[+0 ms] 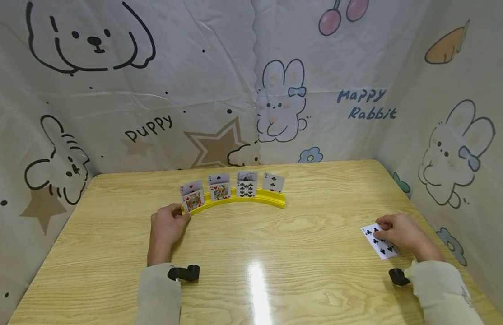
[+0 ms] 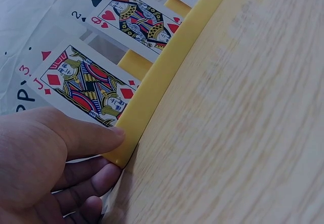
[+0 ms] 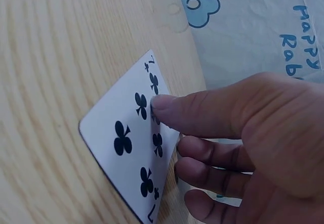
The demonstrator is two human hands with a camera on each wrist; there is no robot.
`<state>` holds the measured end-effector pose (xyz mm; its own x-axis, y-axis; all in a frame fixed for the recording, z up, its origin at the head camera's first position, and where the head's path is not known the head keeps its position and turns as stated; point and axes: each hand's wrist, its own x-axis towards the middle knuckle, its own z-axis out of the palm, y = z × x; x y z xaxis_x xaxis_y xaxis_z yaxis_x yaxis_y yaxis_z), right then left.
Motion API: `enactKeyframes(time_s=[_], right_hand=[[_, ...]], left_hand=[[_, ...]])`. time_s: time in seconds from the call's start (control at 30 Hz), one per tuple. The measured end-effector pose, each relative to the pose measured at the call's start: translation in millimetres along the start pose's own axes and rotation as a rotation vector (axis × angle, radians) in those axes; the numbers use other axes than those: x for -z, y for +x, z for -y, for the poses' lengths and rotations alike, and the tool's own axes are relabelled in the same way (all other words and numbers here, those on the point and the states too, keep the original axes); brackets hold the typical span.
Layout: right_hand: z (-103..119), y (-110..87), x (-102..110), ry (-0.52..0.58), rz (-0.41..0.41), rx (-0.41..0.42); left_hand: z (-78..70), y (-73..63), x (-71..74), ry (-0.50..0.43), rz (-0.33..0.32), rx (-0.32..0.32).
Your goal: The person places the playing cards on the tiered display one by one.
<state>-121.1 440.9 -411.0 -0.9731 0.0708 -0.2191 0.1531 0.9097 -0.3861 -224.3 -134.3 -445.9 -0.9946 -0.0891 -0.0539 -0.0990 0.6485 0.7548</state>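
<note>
My left hand [image 1: 167,226] grips the left end of a curved yellow card holder [image 1: 272,197], thumb on its front face. Playing cards stand in the holder's slot. Nearest this hand is the jack of diamonds [image 2: 88,85], with a 3 of diamonds behind it. Further along stands the queen of hearts [image 2: 139,21], a 2 of spades behind it. A clubs card [image 1: 246,188] with many pips fronts another card, and a clubs card [image 1: 273,182] stands alone at the right. Far to the right, my right hand [image 1: 407,235] pinches a 7 of clubs [image 3: 121,138], face up and tilted.
A light wooden table [image 1: 308,253] carries everything, with a bright reflection near its front. Behind and on both sides hangs a white cloth [image 1: 211,85] printed with cartoon animals. Each wrist wears a small black camera [image 1: 186,273].
</note>
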Motion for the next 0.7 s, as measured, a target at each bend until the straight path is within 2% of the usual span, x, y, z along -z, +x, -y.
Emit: enactKeyframes(time_s=[0.17,0.47,0.7], right_hand=[[-0.8,1.3,-2.1,-0.009,0.003,-0.016],[2.5,2.3,-4.9,0.051,-0.007,-0.081],[5.6,4.0,-4.4,0.066,0.012,-0.099]], left_hand=[[-0.1,0.2,-0.1,0.006,0.001,0.010],[0.6,0.1,0.0,0.019,-0.003,-0.005],[2.0,0.2,0.2,0.010,-0.006,-0.010]])
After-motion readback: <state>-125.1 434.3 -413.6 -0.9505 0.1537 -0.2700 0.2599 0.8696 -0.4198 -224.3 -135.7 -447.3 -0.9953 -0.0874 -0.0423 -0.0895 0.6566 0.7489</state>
